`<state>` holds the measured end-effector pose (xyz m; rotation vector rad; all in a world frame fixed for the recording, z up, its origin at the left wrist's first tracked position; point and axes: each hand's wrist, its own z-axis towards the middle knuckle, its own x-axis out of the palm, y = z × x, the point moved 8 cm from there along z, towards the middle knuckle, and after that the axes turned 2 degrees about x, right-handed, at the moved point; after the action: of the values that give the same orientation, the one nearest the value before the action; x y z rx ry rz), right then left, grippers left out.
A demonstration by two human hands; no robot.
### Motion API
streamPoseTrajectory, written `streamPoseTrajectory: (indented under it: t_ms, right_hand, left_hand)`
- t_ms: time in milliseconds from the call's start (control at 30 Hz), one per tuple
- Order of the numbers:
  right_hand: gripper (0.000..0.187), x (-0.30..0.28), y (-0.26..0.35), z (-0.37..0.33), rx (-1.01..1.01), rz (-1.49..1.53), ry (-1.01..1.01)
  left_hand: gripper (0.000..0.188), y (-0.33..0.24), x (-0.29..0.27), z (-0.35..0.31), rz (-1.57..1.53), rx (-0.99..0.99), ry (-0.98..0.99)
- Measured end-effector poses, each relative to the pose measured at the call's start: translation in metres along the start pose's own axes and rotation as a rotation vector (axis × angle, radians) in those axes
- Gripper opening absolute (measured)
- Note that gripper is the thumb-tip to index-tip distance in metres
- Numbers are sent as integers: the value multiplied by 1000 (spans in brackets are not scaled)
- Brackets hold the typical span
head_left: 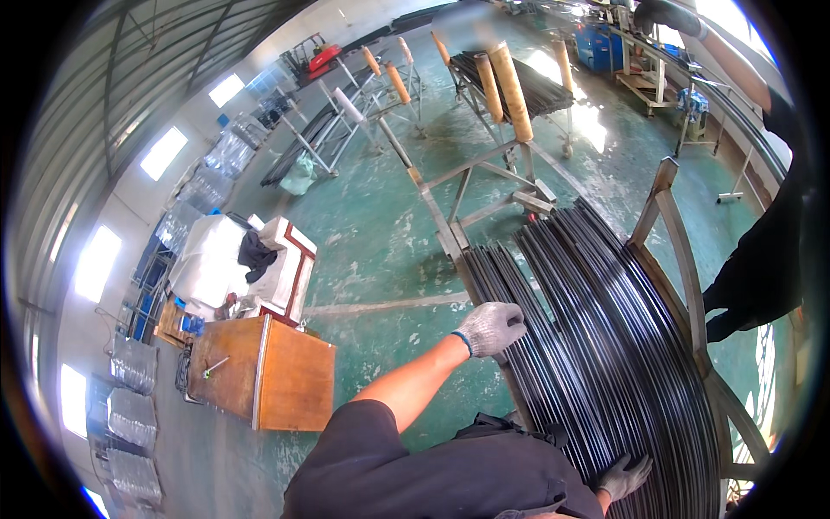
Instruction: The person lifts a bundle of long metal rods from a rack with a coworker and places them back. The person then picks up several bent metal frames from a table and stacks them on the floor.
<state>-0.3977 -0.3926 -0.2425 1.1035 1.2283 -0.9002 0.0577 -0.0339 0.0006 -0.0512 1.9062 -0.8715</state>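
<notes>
Long, thin black rods or tubes (605, 320) lie side by side in a thick layer on a metal rack, running from the far end back past my body. My left hand (491, 329), in a pale knit glove with a blue cuff, is over the layer's left edge. Its fingers are curled in, and whatever may be between them is hidden. Down near my body, my right hand (626, 477), in a greyish glove, rests on the rods with its fingers stretched out. No rod is seen lifted in it.
Metal rack posts (666, 203) rise along the right side. Ahead stand wheeled racks with cardboard-wrapped uprights (510, 91). At left are a wooden cabinet (294, 372) and a white-covered seat (207, 264). A co-worker in dark clothes (761, 259) stands right, gloved hand (670, 16) at a machine.
</notes>
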Motion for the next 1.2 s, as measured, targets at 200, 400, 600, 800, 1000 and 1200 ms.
streamPoseTrajectory:
  t_ms: [200,400,600,800,1000,1200]
  right_hand:
    - [64,-6,6,-2,14,-23,25]
    - [65,-7,6,-2,38,-52,44]
    - [65,-5,8,-1,44,-66,61]
    - [64,-11,10,-3,80,-80,70]
    - [63,-19,16,-6,112,-95,92]
    - [63,-19,16,-5,120,-110,101]
  left_hand:
    - [38,0,-1,-1,-13,-4,-2]
    - [38,1,1,2,-19,11,2]
    - [36,1,0,2,3,29,-15]
    - [34,2,3,4,3,36,-17]
    - [34,4,3,4,16,35,-17]
    - [34,2,2,4,18,42,-34]
